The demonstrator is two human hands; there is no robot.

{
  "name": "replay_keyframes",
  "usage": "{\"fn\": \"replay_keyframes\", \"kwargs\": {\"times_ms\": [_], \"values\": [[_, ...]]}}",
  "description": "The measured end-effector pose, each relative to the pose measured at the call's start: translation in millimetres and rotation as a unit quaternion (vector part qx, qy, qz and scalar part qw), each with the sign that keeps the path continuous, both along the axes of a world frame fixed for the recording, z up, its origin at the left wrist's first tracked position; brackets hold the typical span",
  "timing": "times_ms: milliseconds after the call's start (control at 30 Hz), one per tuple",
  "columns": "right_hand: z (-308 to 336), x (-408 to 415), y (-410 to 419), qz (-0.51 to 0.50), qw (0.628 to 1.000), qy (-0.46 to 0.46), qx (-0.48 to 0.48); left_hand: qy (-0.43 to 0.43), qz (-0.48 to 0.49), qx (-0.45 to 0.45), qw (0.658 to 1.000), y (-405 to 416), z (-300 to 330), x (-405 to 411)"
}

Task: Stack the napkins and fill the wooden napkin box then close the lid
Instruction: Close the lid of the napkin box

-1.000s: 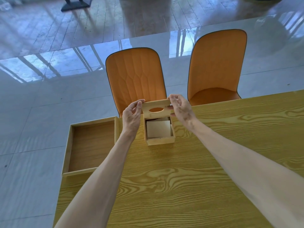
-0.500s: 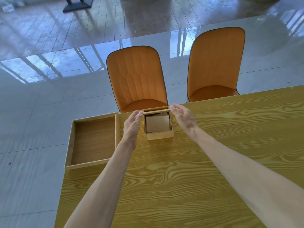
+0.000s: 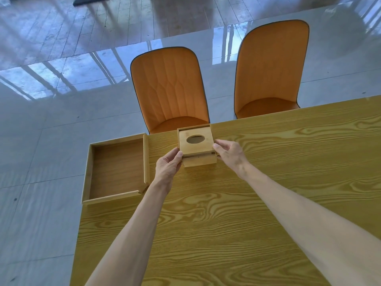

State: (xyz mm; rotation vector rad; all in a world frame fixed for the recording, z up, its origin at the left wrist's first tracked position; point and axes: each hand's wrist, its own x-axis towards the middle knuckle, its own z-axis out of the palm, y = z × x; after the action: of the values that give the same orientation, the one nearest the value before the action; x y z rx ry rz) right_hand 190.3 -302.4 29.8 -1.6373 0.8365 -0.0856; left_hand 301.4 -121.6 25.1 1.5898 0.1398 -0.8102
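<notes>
A small wooden napkin box [image 3: 199,161] stands near the far edge of the yellow wood-grain table [image 3: 226,213]. Its lid [image 3: 195,142], with an oval hole in the middle, lies nearly flat over the box, a narrow gap showing along the near side. My left hand [image 3: 168,165] pinches the lid's near left corner. My right hand [image 3: 227,150] pinches its near right corner. The napkins inside are hidden under the lid.
An empty wooden tray [image 3: 117,168] sits at the table's far left corner, overhanging the edge. Two orange chairs [image 3: 169,89] [image 3: 270,69] stand beyond the table on a glossy tiled floor.
The lid, upright at the back of the box before, has come down over the opening. Both hands moved from the back of the box to the lid's near corners, covering the napkins.
</notes>
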Motion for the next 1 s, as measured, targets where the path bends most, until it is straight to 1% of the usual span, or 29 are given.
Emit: {"fn": "replay_keyframes", "kwargs": {"times_ms": [200, 633, 767, 900, 1000], "values": [[-4.9, 1.1, 4.5, -0.017, 1.0, 0.005, -0.016, -0.027, 0.013, 0.024, 0.999, -0.8, -8.4, 3.3], [-9.8, 3.8, 6.7, -0.028, 0.998, 0.037, -0.049, -0.067, -0.002, 0.034, 0.997, 1.3, -14.3, 4.5], [-10.1, 3.5, 6.9, -0.028, 0.997, 0.046, -0.053, -0.065, -0.001, 0.048, 0.997, -0.2, -12.3, 3.1], [-6.9, 4.1, 8.3, -0.022, 0.996, 0.059, -0.062, -0.072, -0.033, 0.071, 0.994, -0.4, -8.8, 3.9], [0.8, 3.9, 8.5, -0.01, 0.993, 0.083, -0.083, -0.083, -0.106, 0.144, 0.98, 1.5, -2.4, 6.1]]}}
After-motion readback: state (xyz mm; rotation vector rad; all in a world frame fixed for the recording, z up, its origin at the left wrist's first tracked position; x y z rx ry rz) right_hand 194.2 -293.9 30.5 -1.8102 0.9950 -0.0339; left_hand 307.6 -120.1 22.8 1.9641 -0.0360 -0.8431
